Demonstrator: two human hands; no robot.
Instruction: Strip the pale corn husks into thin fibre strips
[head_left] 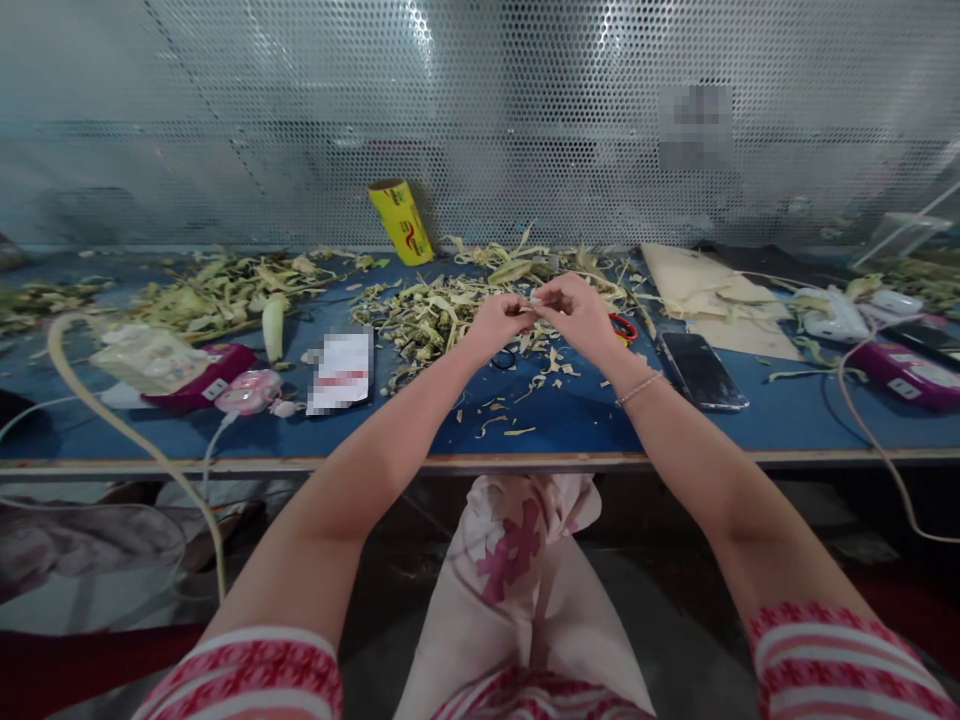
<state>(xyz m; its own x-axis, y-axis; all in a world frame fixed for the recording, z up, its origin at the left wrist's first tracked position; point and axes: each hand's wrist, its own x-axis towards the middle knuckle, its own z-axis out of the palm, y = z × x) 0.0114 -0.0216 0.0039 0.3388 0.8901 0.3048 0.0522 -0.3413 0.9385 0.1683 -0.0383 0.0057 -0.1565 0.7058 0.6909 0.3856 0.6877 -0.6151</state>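
Observation:
My left hand (pixel 501 320) and my right hand (pixel 576 312) meet above the blue table (pixel 570 415), fingertips pinched together on a small pale piece (pixel 535 299) between them. The piece is too small to name with certainty; it looks like a strip of the pale green husk. Right under and behind the hands lies a heap of husk scraps (pixel 435 310). A thin bracelet (pixel 640 388) circles my right wrist.
A black phone (pixel 701 370) lies right of my hands, a red ring (pixel 622 327) beside it. A yellow roll (pixel 401 222) leans on the perforated wall. More husks (pixel 217 285), a peeled stalk (pixel 274 325), a card (pixel 341 372), pink devices and cables sit left; cardboard (pixel 712 295) right.

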